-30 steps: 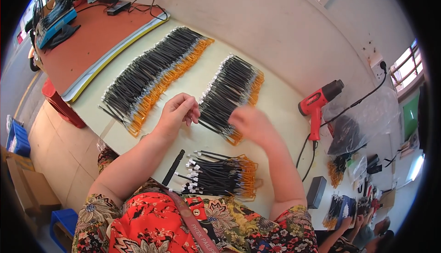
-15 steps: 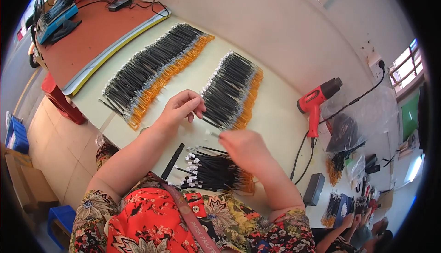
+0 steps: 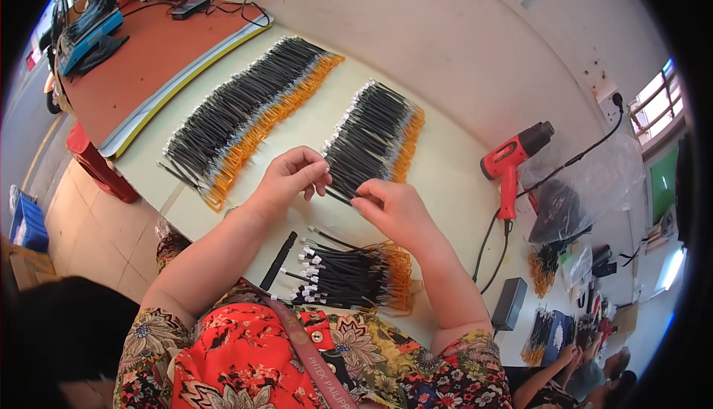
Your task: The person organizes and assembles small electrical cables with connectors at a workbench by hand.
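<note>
A thin black cable piece (image 3: 338, 196) is held between the 2 hands just above the pale green table (image 3: 453, 164), in front of the near end of the shorter laid-out row. The left hand (image 3: 292, 175) has its fingertips pinched shut on one end of it, the thumb pressed against the curled fingers. The right hand (image 3: 392, 208) grips the other end, fingers closed and knuckles turned up toward the camera. Just behind the hands lies the shorter row of black cables (image 3: 375, 138), set side by side with white ends on 1 edge and orange ends on the other. Further to the left, a longer row of the same cables (image 3: 249, 112) runs diagonally across the table, well apart from the first. Near the person's body, below the hands, a loose bundle of black cables (image 3: 356, 275) lies with white connectors pointing left and orange wire at the right, and a flat black strip (image 3: 278, 260) rests just beside it. On the right, a red heat gun (image 3: 512, 160) stands on the table with its black cord trailing down. Beyond it lie a clear plastic bag (image 3: 587, 179) and a small black box (image 3: 509, 303). In the lower right corner, another person's hands (image 3: 568, 357) are at more cable bundles.
</note>
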A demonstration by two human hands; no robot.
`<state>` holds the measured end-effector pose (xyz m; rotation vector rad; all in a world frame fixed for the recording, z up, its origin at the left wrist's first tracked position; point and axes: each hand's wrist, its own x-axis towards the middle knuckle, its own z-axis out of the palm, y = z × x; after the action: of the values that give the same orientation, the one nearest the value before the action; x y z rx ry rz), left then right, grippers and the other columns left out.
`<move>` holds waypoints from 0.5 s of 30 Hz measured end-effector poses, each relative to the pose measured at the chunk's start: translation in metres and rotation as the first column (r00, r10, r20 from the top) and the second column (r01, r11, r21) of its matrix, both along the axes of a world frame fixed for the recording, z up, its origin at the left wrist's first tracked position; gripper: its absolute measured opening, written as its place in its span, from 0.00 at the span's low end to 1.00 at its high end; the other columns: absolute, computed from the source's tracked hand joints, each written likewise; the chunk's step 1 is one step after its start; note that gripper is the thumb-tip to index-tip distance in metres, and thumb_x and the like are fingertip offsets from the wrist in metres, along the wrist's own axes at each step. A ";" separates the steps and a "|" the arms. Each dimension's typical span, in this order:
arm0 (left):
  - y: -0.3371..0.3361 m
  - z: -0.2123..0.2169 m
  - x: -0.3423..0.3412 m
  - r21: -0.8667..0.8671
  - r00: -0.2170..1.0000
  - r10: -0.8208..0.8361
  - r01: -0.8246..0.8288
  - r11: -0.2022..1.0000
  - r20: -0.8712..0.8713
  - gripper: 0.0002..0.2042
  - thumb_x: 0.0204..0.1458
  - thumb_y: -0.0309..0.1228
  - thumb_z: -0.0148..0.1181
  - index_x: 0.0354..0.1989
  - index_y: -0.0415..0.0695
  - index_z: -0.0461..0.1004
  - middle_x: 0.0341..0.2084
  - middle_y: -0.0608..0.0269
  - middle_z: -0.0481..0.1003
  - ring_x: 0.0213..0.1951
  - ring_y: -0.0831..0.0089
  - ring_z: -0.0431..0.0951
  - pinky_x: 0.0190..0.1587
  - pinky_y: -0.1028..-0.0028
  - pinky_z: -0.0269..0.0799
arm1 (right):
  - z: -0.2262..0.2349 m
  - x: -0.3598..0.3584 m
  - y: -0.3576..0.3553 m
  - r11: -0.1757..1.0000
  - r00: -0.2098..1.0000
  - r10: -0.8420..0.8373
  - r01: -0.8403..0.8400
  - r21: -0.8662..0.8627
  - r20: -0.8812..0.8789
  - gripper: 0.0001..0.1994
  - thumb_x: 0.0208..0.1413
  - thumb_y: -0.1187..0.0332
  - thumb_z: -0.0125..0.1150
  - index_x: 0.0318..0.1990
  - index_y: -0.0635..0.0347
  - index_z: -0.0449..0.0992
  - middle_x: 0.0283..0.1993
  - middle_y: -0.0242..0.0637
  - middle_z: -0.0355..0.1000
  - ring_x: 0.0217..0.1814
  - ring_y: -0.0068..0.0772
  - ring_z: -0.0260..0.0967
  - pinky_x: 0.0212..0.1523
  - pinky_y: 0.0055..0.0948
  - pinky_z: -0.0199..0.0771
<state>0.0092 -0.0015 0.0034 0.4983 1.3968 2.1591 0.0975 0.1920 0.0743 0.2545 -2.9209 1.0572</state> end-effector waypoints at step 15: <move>0.001 -0.003 -0.003 -0.018 0.997 0.051 -0.052 0.998 -0.064 0.08 0.56 0.35 0.56 0.30 0.44 0.69 0.22 0.67 0.74 0.24 0.80 0.74 0.23 0.83 0.63 | -0.004 -0.006 -0.007 0.982 0.970 0.031 0.015 0.186 -0.242 0.08 0.46 0.68 0.64 0.28 0.60 0.72 0.26 0.39 0.71 0.27 0.42 0.69 0.28 0.33 0.68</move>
<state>0.0065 -0.0005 -0.0001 0.5331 1.4787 2.1850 0.0914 0.1853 0.0699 0.3728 -2.7958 0.6946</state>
